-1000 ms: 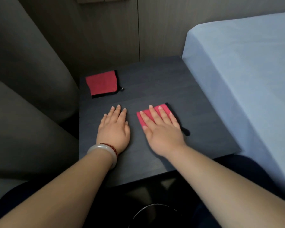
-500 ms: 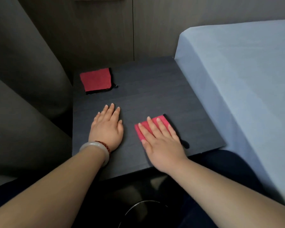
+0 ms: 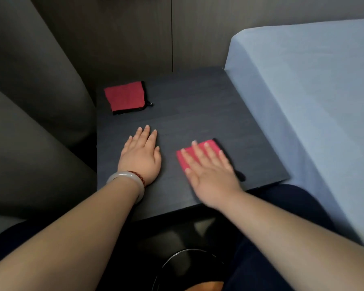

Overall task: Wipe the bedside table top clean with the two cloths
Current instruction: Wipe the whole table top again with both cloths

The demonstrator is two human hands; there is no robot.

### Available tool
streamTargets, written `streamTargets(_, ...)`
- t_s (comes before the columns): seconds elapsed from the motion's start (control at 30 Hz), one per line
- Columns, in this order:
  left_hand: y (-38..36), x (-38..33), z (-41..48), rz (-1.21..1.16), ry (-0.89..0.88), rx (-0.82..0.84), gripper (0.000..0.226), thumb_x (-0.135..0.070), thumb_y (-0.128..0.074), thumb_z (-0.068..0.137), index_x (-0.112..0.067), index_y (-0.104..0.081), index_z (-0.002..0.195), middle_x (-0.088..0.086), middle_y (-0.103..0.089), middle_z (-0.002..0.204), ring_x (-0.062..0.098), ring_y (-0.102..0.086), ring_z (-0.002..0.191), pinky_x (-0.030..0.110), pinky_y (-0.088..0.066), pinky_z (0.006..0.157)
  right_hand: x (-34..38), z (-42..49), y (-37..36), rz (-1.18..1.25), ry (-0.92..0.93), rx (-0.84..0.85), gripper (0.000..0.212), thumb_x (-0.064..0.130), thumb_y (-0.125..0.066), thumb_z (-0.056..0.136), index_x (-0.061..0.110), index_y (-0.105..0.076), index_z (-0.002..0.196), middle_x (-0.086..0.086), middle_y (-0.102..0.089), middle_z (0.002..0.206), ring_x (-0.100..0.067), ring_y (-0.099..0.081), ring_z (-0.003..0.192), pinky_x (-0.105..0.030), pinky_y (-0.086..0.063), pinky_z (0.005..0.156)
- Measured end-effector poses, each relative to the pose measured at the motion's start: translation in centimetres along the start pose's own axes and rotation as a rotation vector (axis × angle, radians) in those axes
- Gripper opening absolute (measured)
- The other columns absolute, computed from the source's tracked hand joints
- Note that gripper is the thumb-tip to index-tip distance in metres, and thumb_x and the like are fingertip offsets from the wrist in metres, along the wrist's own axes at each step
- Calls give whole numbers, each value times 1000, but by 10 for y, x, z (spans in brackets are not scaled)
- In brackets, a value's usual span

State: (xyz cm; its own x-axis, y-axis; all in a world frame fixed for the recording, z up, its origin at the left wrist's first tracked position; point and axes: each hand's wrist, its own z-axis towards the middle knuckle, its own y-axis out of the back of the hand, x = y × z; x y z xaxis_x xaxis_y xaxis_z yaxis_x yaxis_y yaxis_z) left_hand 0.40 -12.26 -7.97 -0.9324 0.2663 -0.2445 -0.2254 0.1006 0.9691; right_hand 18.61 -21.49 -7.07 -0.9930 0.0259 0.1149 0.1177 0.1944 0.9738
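Right hand (image 3: 210, 171) flat on pink cloth (image 3: 198, 151) — left hand (image 3: 140, 154) on bare table (image 3: 198, 106).

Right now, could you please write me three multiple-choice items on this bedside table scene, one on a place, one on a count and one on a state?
1. Where does the spare cloth lie on the table top?
A. far left corner
B. near right corner
C. on the bed

2. How many red cloths are in view?
A. one
B. two
C. three

3. What is the right hand doing?
A. lifted clear of the table
B. lying flat on a cloth
C. gripping the bracelet

Key: 1 A, it lies by the wall, beyond the left hand. 2 B, one lies alone, one under the right hand. 3 B, its fingers are spread over the cloth, palm down.
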Motion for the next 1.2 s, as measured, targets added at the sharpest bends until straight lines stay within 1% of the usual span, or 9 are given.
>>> streamTargets(0.13,1,0,1,10,-8,13,55,-32,-27,102,-20,-20,155,1,-10,164,17,-2,150,35,-2,121,-85,19,16,40,-338,63,55,49,-11,102,43,9,153,7,15,164,-22,11,150,-45,6,120)
streamTargets(0.23,1,1,3,17,-10,16,55,-32,-27,102,-20,-19,155,1,-9,164,17,-2,150,35,-2,121,-75,20,15,75,-500,55,57,49,-11,101,40,10,153,3,16,163,-26,12,150,-47,7,120)
streamTargets(0.4,0,1,1,1,-11,0,54,-31,-28,102,-19,-21,154,1,-11,163,17,-3,150,34,-1,121,30,-26,-7,65,-52,-7,57,49,-11,100,41,9,153,6,20,162,-23,19,149,-44,14,117)
streamTargets(0.47,0,1,1,13,-14,5,54,-31,-28,102,-19,-21,154,1,-10,163,17,-3,150,34,-1,121,20,-28,-3,33,58,34,58,51,-2,96,43,9,152,10,19,161,-20,19,148,-41,14,117)
streamTargets(0.63,1,1,3,21,-10,17,54,-33,-26,102,-21,-19,155,-1,-9,164,16,-2,150,35,-2,121,-91,12,18,65,-430,70,56,48,-12,102,41,8,153,5,15,164,-24,11,150,-48,5,120)
streamTargets(0.73,0,0,4,29,-9,17,55,-33,-26,102,-21,-19,155,0,-9,164,17,-3,150,36,-3,121,-80,12,16,104,-566,70,57,51,-12,101,41,11,153,4,19,163,-26,14,149,-50,8,119)
streamTargets(0.9,0,1,2,3,-3,-4,54,-32,-29,102,-20,-22,154,0,-12,163,16,-4,150,35,-3,121,24,-25,-4,84,-145,12,57,49,-12,101,41,14,152,7,26,160,-24,23,147,-50,15,116)
streamTargets(1.0,0,1,1,6,-10,5,54,-32,-28,102,-21,-21,154,0,-11,163,16,-4,150,35,-3,121,4,-20,0,66,-32,54,54,49,-12,102,46,11,151,13,22,160,-19,21,148,-48,12,117)
streamTargets(1.2,-1,1,2,12,-12,-3,54,-32,-28,102,-20,-22,154,1,-11,163,17,-3,150,35,-3,121,-84,16,19,132,-578,81,56,50,-13,101,44,9,153,7,17,163,-25,13,150,-56,5,118)
